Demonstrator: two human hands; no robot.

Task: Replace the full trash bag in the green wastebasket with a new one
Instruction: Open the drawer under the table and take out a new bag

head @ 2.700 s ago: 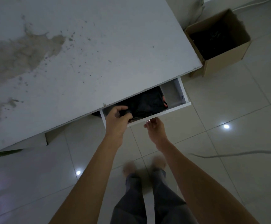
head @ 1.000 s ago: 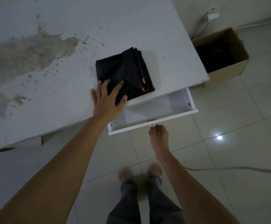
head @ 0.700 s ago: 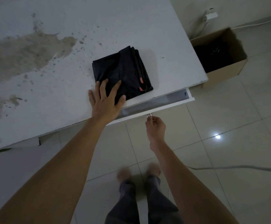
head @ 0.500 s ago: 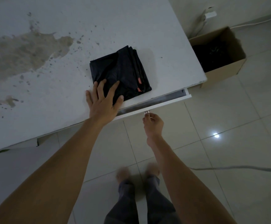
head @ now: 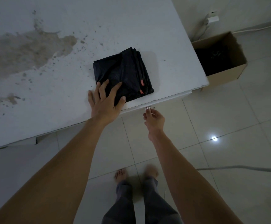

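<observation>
Pressing bags [head: 125, 73], left hand [head: 105, 104] flat; right [head: 155, 120] pinches knob [head: 148, 108].

A stack of folded trash bags [head: 123, 75] lies flat on the table [head: 131, 26], close to its near edge and towards its right end. The bags are black, thin and slightly glossy, folded into a rough square that sits turned a little askew to the table's edge. Several layered folds show along the stack's right side, where two small orange-red tabs stick out. The left hand [head: 105, 104] rests on the stack's near left corner, its straight fingers [head: 115, 89] spread over the plastic.
</observation>
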